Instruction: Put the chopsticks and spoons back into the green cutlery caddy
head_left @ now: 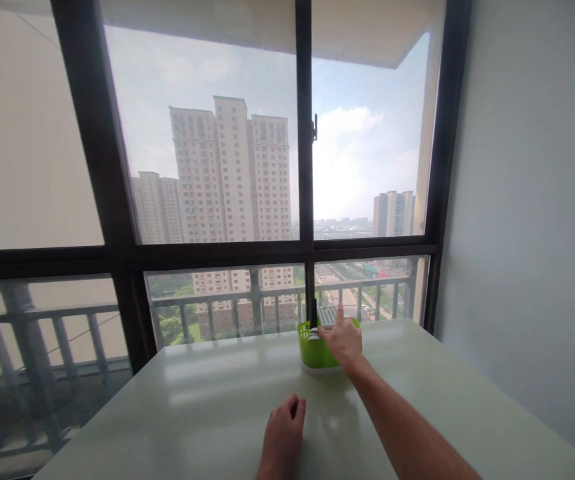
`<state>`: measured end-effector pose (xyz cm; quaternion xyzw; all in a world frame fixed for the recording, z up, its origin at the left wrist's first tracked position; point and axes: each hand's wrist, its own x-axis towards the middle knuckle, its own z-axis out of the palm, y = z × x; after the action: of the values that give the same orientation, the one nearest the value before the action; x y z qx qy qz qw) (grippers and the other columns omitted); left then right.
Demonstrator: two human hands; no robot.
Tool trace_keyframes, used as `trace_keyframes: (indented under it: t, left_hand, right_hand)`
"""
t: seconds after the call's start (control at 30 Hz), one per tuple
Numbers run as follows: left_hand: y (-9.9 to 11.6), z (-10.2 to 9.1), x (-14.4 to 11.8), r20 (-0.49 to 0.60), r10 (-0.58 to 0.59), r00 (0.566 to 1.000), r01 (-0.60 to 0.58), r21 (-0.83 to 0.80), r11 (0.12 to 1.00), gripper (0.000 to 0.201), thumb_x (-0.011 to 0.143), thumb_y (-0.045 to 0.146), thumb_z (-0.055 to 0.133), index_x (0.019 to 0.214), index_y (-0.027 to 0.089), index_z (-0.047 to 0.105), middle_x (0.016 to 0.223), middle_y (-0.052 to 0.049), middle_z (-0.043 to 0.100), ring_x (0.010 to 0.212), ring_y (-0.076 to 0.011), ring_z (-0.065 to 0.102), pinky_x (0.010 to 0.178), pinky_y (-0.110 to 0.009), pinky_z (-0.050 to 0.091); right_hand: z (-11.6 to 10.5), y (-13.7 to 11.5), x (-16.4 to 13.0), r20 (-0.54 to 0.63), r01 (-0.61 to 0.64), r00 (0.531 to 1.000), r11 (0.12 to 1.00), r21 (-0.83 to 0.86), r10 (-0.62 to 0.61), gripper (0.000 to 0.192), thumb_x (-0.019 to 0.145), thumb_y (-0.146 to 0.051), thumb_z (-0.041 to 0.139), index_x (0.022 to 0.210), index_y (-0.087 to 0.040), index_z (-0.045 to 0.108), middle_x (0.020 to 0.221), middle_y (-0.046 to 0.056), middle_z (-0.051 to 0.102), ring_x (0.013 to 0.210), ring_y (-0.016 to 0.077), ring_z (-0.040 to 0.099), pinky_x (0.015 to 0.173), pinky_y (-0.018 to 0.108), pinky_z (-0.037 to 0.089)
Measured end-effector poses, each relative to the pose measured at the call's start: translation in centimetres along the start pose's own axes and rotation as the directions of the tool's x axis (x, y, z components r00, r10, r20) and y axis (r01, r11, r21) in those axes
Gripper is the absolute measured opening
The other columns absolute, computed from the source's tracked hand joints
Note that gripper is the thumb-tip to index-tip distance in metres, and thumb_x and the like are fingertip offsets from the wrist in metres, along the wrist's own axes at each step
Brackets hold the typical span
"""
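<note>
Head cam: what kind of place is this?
Likely a high-rise flat's enclosed balcony or window nook. A large dark-framed window looks over tower blocks and a balcony railing; a pale table holds a green basket, which the right hand touches.

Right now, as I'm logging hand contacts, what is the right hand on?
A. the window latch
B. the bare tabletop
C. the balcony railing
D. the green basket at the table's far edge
D: the right hand is stretched out to the green basket and rests on its rim, index finger raised, while the left hand lies curled on the table.
</note>
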<state>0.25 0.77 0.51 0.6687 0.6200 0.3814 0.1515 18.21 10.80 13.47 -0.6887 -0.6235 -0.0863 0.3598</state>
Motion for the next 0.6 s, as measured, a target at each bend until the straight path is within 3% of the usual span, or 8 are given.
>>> trace_keyframes:
  t: [0.07, 0.17, 0.6]
  left_hand:
    - [-0.2, 0.1, 0.0, 0.003, -0.009, 1.0, 0.009, 0.005, 1.0, 0.037, 0.1, 0.039, 0.041, 0.07, 0.022, 0.055, 0.067, 0.0, 0.064, 0.065, -0.0159, 0.056, 0.064, -0.026, 0.032]
    - [-0.3, 0.2, 0.0, 0.007, -0.005, 1.0, 0.005, -0.002, 1.0, 0.037, 0.099, 0.042, 0.041, 0.07, 0.022, 0.055, 0.067, 0.0, 0.064, 0.066, -0.0167, 0.057, 0.065, -0.026, 0.033]
    - [0.2, 0.4, -0.7, 0.005, -0.008, 1.0, 0.008, -0.021, 1.0, 0.038, 0.098, 0.045, 0.041, 0.068, 0.023, 0.048, 0.061, 0.003, 0.055, 0.062, -0.0147, 0.048, 0.063, -0.027, 0.028]
  right_hand:
    - [-0.1, 0.5, 0.6, 0.071, -0.023, 0.997, 1.0, -0.006, 0.023, 0.086, 0.09, -0.055, 0.063, 0.157, -0.012, 0.031, 0.11, 0.022, 0.067, 0.1, 0.0347, 0.066, 0.088, 0.044, 0.044]
    - [-0.7, 3.0, 1.5, 0.066, -0.034, 0.997, 0.999, -0.019, 0.035, 0.083, 0.091, -0.053, 0.061, 0.157, -0.011, 0.031, 0.111, 0.022, 0.068, 0.1, 0.0345, 0.067, 0.087, 0.043, 0.046]
    - [-4.7, 21.9, 9.4, 0.016, -0.336, 0.942, 0.942, -0.019, 0.337, 0.081, 0.089, -0.053, 0.064, 0.151, -0.007, 0.04, 0.129, 0.025, 0.065, 0.117, 0.0333, 0.065, 0.086, 0.034, 0.048]
